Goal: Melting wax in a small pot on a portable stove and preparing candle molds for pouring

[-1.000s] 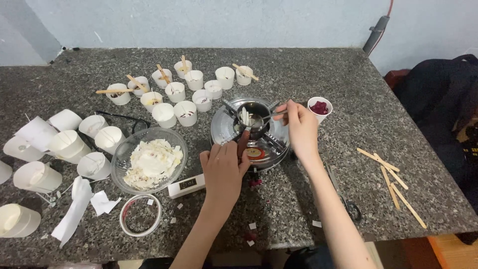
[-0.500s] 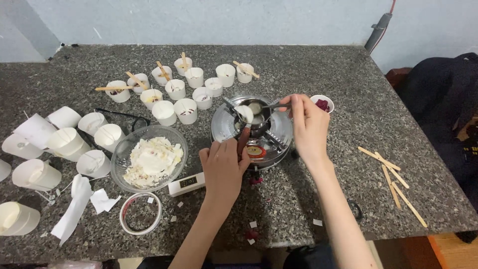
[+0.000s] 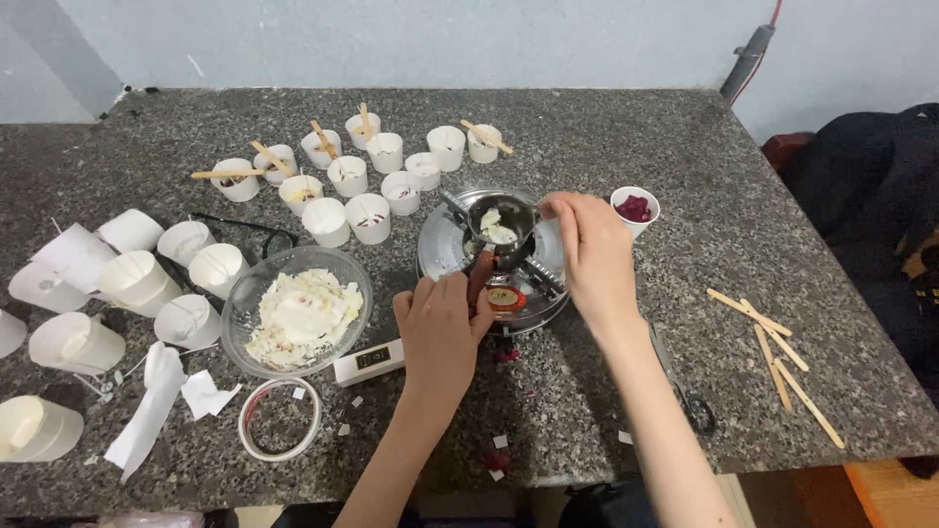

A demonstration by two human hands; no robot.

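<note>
Pot (image 3: 499, 227) on stove (image 3: 489, 262); bowl (image 3: 296, 311) left of it; sticks (image 3: 778, 357) far right; cups (image 3: 367, 166) behind

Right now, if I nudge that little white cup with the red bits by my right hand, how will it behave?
The small white cup looks thin-walled and barely filled, so it is probably light and slides easily. It stands upright and narrow, so a high push may tip it, spilling the red pieces.

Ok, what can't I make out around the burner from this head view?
- Burner front and its knob: covered by the left hand.
- What the right hand fingers pinch at the small pot: too small to tell.
- Thermometer reading: too small.
- Scissors: blades partly behind the right forearm.
- Paper cups at left: cut by the edge.
</note>
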